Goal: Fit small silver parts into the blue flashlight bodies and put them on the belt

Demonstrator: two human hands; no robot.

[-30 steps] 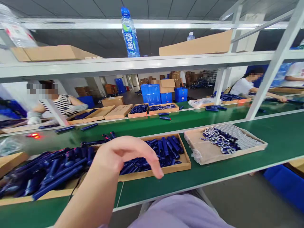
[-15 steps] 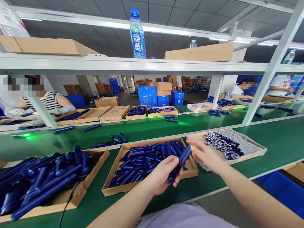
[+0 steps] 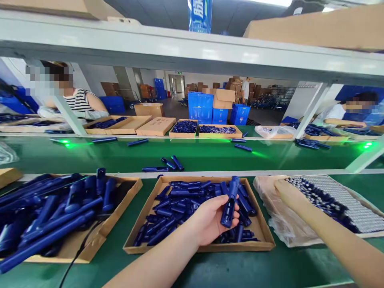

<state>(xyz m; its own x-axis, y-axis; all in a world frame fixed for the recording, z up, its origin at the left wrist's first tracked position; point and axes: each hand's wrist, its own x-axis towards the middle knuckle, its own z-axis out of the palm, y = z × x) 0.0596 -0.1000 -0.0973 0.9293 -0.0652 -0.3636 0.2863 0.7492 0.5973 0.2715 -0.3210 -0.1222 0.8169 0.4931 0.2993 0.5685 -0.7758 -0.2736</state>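
Note:
My left hand [image 3: 210, 218] is closed around a dark blue laser pointer tube [image 3: 230, 202], tilted nearly upright, with a cut-out in its side. Beneath it lies a cardboard tray [image 3: 198, 247] filled with similar blue tubes [image 3: 180, 204]. At the left part of another tray [image 3: 270, 208], lined with clear plastic, my right hand [image 3: 286, 192] reaches down with curled fingers. Whatever those fingers hold is hidden. Beside that hand are many small parts with silvery ends [image 3: 318, 200], next to rows of grey-white pieces [image 3: 345, 200].
At left a carton [image 3: 120, 214] overflows with larger blue tubes, and a black cable [image 3: 81, 250] hangs over its edge. Laser pointers, some glowing green, lie on the green belt [image 3: 204, 158]. A white shelf beam [image 3: 180, 50] crosses above. Two co-workers sit across the line.
My right hand has left the blue tube and moved right and down into the plastic-lined tray. My left hand keeps the tube, now more upright. The view has tilted downward.

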